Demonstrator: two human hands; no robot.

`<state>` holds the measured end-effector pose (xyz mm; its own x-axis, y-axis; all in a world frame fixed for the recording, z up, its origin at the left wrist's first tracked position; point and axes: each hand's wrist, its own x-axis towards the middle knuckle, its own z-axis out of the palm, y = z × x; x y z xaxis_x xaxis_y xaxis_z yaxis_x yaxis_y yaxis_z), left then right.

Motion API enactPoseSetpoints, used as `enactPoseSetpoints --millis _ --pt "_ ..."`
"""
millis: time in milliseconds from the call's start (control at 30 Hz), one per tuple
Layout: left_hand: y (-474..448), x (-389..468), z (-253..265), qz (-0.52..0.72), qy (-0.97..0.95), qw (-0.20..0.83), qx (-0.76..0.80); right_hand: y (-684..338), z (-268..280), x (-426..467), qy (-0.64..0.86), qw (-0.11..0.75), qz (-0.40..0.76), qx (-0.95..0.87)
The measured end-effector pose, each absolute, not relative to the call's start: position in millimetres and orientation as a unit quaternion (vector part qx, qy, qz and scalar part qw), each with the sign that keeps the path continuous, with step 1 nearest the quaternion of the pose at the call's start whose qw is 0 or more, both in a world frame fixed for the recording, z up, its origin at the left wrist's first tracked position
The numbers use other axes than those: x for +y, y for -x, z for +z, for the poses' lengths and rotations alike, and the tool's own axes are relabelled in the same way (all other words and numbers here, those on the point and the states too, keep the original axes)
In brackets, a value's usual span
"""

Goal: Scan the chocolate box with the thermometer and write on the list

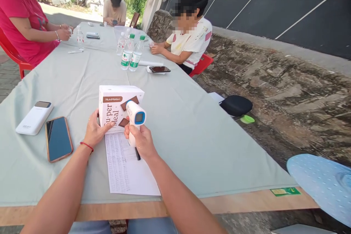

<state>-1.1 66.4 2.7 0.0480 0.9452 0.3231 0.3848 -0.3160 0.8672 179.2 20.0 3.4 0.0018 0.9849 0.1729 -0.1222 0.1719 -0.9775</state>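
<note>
My right hand (pixel 142 139) is wrapped around the handle of a white infrared thermometer (pixel 134 111), whose small blue-framed screen faces me. The thermometer's front end points at a white and brown NutriMotion box (pixel 105 111); whether they touch I cannot tell. My left hand (pixel 95 129) grips the lower left side of this box, thumb across its front. Beneath the box and my right hand lies a sheet of paper (pixel 120 175) with rows of handwriting. A black pen (pixel 137 154) rests on the sheet, partly hidden by my right hand.
Left of my arm lie a phone (pixel 58 139) and a white power bank (pixel 35 117). Several water bottles (pixel 127 54) stand further up the cloth-covered table (pixel 192 146), near another phone (pixel 159 69). Three other people sit around it. A blue plastic seat (pixel 320 179) is at the right.
</note>
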Motion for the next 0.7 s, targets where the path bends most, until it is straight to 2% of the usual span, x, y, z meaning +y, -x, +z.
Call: enactPoseSetpoints --millis 167,333,533,700 --pt "0 65 0 0.478 -0.634 0.327 0.512 -180 5 20 0.402 0.574 0.506 -0.502" --pt "4 68 -5 0.509 -0.604 0.294 0.538 -183 10 15 0.388 0.580 0.520 -0.492" --pt "19 76 -6 0.587 -0.526 0.157 0.595 -193 19 4 0.393 0.590 0.509 -0.489" --pt "35 82 -7 0.585 -0.465 0.032 0.664 -200 31 -6 0.385 0.595 0.512 -0.485"
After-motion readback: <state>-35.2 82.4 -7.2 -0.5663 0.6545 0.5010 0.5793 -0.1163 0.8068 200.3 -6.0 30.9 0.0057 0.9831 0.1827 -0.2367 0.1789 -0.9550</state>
